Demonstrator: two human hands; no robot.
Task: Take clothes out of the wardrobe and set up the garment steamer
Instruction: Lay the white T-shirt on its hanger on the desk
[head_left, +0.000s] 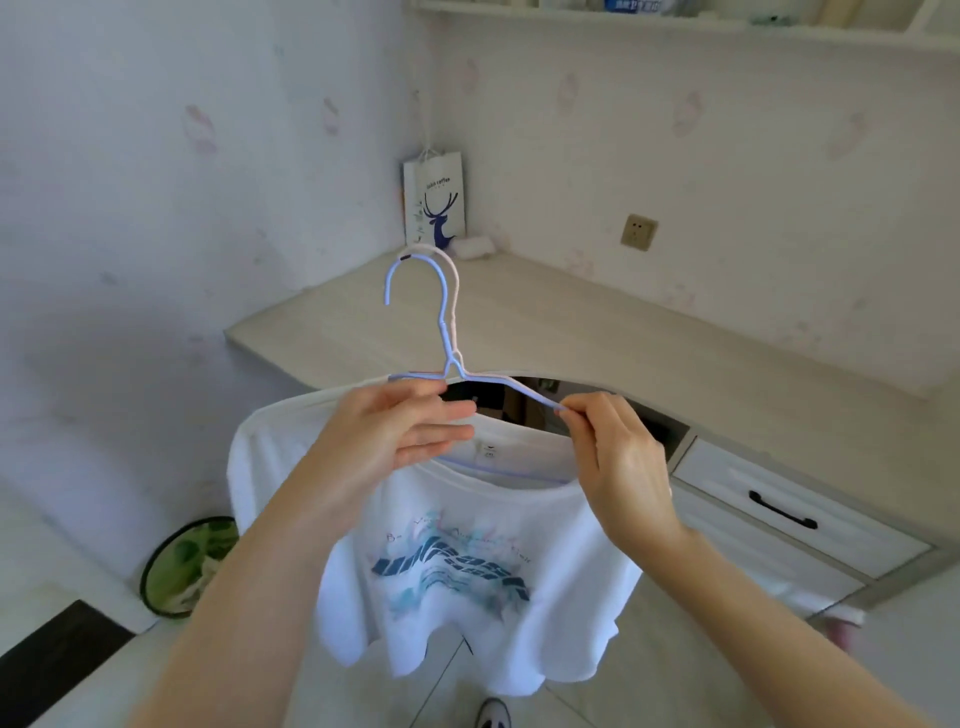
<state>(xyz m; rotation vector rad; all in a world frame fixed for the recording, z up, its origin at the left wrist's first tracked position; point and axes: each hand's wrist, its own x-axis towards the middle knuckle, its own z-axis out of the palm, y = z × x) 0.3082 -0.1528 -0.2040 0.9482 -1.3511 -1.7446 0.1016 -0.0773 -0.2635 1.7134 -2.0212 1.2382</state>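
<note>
A white T-shirt (467, 587) with a blue printed graphic hangs in front of me on a light blue wire hanger (441, 317); a second, pale pink hanger (453, 280) lies right behind the blue one. My left hand (400, 431) grips the hanger's left shoulder together with the shirt's collar. My right hand (618, 457) pinches the hanger's right arm between thumb and fingers. Both hooks point up and left, free of any rail. No garment steamer or wardrobe is in view.
A pale wooden corner desk (597, 338) stands behind the shirt, with white drawers (795, 519) at the right. A paper bag with a deer print (435, 202) stands in the corner. A wall socket (639, 232) sits above the desk. A round green-patterned bin (187, 566) is on the floor at left.
</note>
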